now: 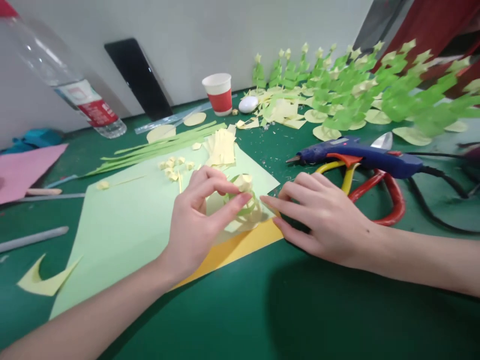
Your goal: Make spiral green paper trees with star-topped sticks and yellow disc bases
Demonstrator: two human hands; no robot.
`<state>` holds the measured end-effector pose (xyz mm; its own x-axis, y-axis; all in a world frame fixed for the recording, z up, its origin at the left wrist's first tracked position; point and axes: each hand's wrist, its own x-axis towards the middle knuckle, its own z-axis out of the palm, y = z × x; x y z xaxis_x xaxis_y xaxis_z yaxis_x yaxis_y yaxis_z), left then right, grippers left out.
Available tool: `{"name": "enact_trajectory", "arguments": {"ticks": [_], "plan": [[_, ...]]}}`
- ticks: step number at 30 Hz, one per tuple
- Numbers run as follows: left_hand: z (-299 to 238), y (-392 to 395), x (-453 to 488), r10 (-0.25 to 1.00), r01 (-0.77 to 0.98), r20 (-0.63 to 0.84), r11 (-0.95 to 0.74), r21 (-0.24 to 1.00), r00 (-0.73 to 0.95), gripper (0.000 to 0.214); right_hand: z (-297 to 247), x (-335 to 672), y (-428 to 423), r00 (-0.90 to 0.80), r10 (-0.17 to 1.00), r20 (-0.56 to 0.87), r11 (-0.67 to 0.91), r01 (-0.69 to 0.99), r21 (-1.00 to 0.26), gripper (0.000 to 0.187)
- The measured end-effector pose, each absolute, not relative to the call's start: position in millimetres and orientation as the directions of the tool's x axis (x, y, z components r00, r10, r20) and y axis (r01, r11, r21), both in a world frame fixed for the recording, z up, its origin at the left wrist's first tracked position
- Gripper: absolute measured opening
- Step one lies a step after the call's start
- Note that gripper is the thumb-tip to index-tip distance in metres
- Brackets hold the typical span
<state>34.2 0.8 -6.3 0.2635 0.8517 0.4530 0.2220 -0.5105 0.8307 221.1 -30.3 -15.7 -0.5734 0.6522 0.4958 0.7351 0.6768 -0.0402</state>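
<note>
My left hand (204, 212) is closed in a pinch at a small paper flower (245, 182), which has a pale yellow star top and green paper strips curling below. Its round pale base (243, 222) is partly hidden behind my fingers. Just to the right, my right hand (315, 212) is open, its fingers slightly bent and apart, with the fingertips close to the base; I cannot tell whether they touch it. Beneath the flower lie a light green sheet (131, 215) and an orange sheet (240, 245).
A blue glue gun (360, 155) lies across red-and-yellow-handled scissors (393, 200) at right. Many finished paper flowers (375, 90) stand behind. A paper cup (218, 95), bottle (86, 97), phone (138, 75), green strips (161, 145) and small yellow stars (174, 167) are farther left.
</note>
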Motion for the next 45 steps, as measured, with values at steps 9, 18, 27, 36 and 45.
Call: {"name": "enact_trajectory", "arguments": {"ticks": [9,18,27,36,45], "plan": [[-4,-2,35,0.915,0.228,0.329,-0.381,0.896,0.235,0.013,-14,224,-32,-0.552,0.682,0.48,0.672,0.732,-0.112,0.024],[-1,-3,36,0.927,0.255,0.306,-0.357,0.899,0.219,0.013,-14,225,-32,-0.497,0.64,0.585,0.684,0.716,-0.14,0.025],[0,-3,36,0.925,0.289,0.31,-0.365,0.885,0.219,0.014,-9,225,-19,-0.602,0.631,0.489,0.695,0.719,-0.012,0.017],[-2,-3,37,0.907,0.27,0.347,-0.406,0.873,0.239,0.016,-3,217,-5,-0.738,0.481,0.472,0.772,0.612,0.17,0.023],[-5,-1,35,0.873,0.241,0.414,-0.473,0.848,0.257,0.016,-2,215,-5,-0.806,0.412,0.426,0.782,0.552,0.288,0.027]]}}
